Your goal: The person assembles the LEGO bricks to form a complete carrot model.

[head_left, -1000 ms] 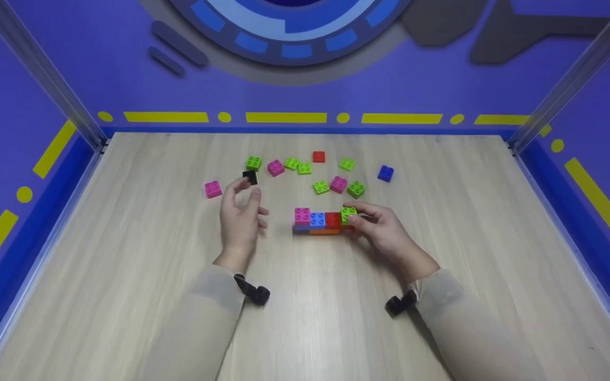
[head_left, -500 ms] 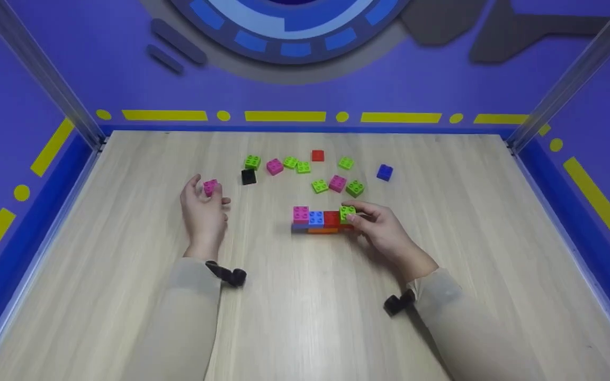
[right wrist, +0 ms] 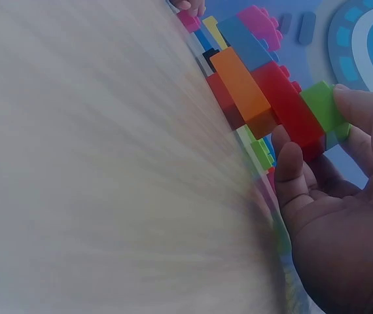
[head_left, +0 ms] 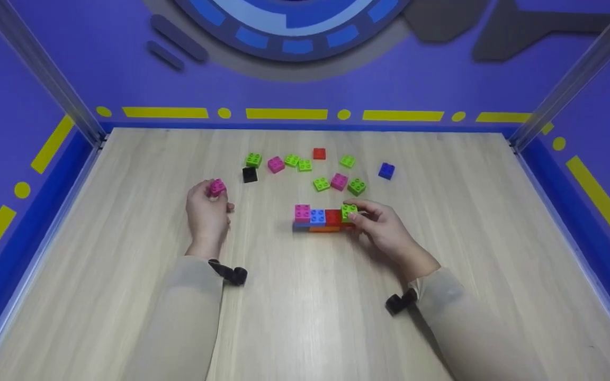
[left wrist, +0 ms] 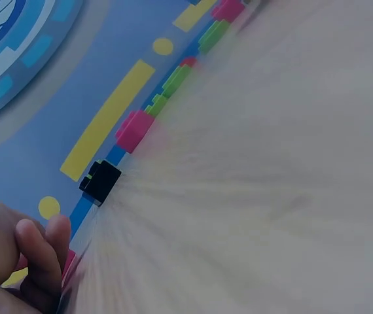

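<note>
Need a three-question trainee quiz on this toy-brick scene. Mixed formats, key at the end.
1. What colour is the held brick in the left hand?
a) green
b) pink
c) orange
2. True or false: the black brick lies nearer the right hand than the left hand.
3. Fill in: the right hand pinches the ____ brick at one end of the stack.

Key: 1. b. 2. False; the black brick is nearer the left hand. 3. Green.

Toy bricks (head_left: 317, 216) look like smooth, hard plastic, table's (head_left: 294, 307) wood-grain with a soft sheen, sleeves (head_left: 183, 312) are matt cloth, corner posts (head_left: 43, 69) kinda metallic.
</note>
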The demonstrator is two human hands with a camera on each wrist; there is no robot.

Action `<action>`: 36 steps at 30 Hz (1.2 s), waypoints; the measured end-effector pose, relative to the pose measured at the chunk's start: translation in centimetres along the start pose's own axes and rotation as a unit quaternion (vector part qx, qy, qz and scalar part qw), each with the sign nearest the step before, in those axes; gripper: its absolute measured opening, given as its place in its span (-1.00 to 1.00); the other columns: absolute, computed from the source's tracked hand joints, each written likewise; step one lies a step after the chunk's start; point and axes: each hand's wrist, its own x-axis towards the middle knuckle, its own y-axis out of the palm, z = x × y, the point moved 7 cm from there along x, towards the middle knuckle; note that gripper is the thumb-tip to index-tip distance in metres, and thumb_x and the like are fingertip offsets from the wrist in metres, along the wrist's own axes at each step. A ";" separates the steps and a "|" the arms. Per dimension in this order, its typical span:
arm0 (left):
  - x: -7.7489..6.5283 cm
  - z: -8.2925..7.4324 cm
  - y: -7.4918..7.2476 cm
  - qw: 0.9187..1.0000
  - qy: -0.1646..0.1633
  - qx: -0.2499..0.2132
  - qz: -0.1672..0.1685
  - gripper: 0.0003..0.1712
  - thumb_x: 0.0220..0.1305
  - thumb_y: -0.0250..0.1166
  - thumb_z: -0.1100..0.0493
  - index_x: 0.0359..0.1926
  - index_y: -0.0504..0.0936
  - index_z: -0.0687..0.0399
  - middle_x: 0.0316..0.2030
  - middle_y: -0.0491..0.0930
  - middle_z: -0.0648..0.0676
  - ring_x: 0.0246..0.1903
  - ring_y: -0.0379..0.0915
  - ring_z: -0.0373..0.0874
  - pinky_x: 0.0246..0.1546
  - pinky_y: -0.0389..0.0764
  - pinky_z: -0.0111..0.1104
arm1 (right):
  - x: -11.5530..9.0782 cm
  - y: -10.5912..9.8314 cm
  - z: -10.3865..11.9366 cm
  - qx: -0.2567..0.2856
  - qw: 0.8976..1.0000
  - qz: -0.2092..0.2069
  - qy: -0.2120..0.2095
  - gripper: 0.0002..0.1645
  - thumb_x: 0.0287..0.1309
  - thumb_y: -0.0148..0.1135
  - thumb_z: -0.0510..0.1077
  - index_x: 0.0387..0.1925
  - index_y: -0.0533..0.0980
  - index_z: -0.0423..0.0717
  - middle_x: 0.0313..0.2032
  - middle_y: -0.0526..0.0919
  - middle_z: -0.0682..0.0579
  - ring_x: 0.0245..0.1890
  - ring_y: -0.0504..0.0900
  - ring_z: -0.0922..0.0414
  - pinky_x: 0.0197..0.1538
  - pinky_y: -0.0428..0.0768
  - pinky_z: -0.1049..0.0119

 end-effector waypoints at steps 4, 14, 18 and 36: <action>0.0 0.0 -0.1 1.000 0.000 0.026 -0.014 -0.60 0.62 0.26 0.34 0.38 0.66 0.25 0.27 0.57 0.24 -0.47 0.65 -0.25 -0.63 0.58 -0.46 | 0.0 0.0 0.0 0.002 1.000 -0.002 -0.005 -0.48 0.67 0.32 -0.05 0.52 0.61 -0.03 0.43 0.57 -0.15 0.14 0.64 0.10 -0.01 0.72 0.46; -0.3 -0.5 -0.6 0.997 0.026 0.048 -0.055 -0.63 0.52 0.46 0.16 0.24 0.73 0.22 0.10 0.64 0.17 -0.27 0.65 -0.20 -0.40 0.62 -0.54 | -0.1 -0.1 -0.2 0.001 1.000 -0.005 0.000 -0.46 0.66 0.35 -0.04 0.53 0.60 -0.02 0.37 0.59 -0.12 -0.17 0.61 0.16 -0.25 0.63 0.49; -0.6 -0.7 -0.5 0.997 0.040 0.034 -0.064 -0.61 0.50 0.49 0.12 0.22 0.74 0.20 0.13 0.64 0.17 -0.13 0.66 -0.15 -0.28 0.62 -0.55 | -0.2 0.0 -0.2 -0.004 1.000 -0.006 0.004 -0.45 0.65 0.35 -0.04 0.53 0.60 -0.01 0.32 0.59 -0.12 -0.30 0.54 0.14 -0.38 0.51 0.47; -3.7 -4.1 4.6 0.987 0.141 0.003 0.077 -0.61 0.38 0.55 0.32 0.19 0.75 0.23 0.18 0.72 0.23 0.13 0.68 0.14 0.31 0.69 -0.07 | 0.0 -0.1 -0.1 -0.001 1.000 -0.002 -0.002 -0.50 0.66 0.34 -0.03 0.49 0.63 0.00 0.27 0.58 -0.10 -0.32 0.57 0.18 -0.37 0.55 0.47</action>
